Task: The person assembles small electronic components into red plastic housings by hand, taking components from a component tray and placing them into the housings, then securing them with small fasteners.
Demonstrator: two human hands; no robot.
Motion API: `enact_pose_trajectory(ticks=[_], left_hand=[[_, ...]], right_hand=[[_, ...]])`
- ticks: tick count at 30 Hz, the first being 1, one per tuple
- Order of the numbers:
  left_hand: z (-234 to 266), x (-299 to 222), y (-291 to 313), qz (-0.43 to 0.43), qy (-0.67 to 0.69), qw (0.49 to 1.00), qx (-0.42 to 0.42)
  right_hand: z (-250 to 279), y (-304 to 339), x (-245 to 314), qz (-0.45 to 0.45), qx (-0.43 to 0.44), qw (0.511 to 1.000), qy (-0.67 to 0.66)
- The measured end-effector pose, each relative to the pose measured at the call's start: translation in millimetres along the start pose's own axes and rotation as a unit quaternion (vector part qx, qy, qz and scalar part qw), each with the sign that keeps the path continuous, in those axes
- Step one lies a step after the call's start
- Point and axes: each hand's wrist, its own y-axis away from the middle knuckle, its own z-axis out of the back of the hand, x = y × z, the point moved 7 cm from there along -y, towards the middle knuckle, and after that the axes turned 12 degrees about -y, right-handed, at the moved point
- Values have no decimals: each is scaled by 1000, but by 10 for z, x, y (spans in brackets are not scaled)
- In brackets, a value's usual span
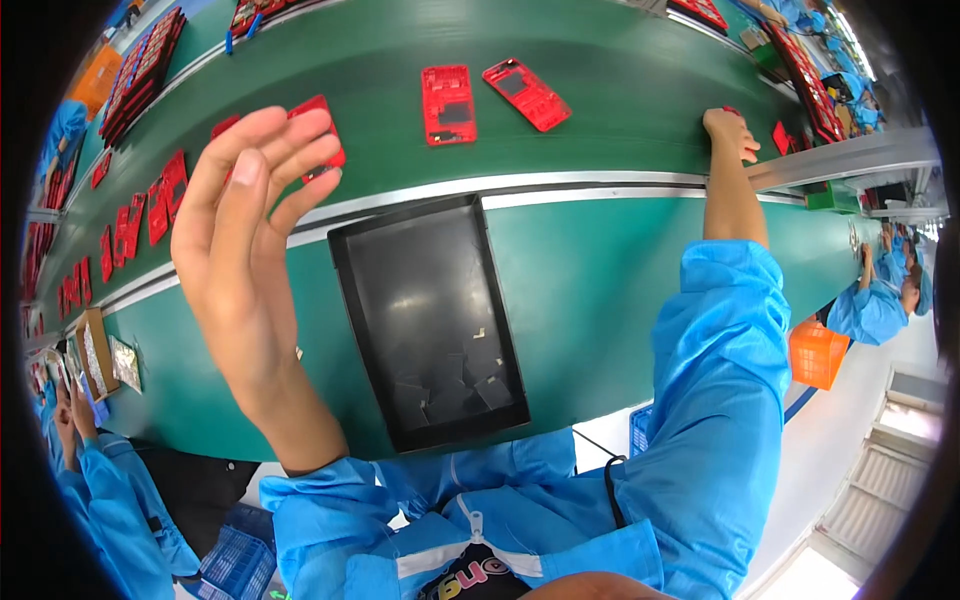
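Note:
My left hand (240, 230) is raised over the near edge of the green belt, palm turned inward, fingers apart and nothing in them. Behind its fingers lies a red phone-sized case (322, 130), partly covered by them. Stretched far to the right, my right hand (731, 135) has its fingers curled over the belt. A sliver of a red case (731, 110) shows at its knuckles, mostly hidden by the hand. Two more red cases lie on the belt between my hands: one upright (448, 105), one tilted (527, 94), both with dark parts inside.
A black tray (358, 330) with several small clear and pale bits stands on the green bench before me. More red cases (130, 230) line the belt at left. A metal rail (850, 160) crosses at right. Co-workers sit at both sides; an orange crate (818, 353) stands lower right.

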Motion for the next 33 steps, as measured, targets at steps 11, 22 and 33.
enact_pose_trajectory(ticks=[11,22,33], left_hand=[[-320,114,-64,89,26,991,99],[-212,87,48,37,-41,993,103],[104,-110,13,18,190,976,100]], right_hand=[[850,2059,836,538,83,789,-285],[2137,4285,597,424,242,575,-657],[1510,6079,311,792,421,404,-177]])
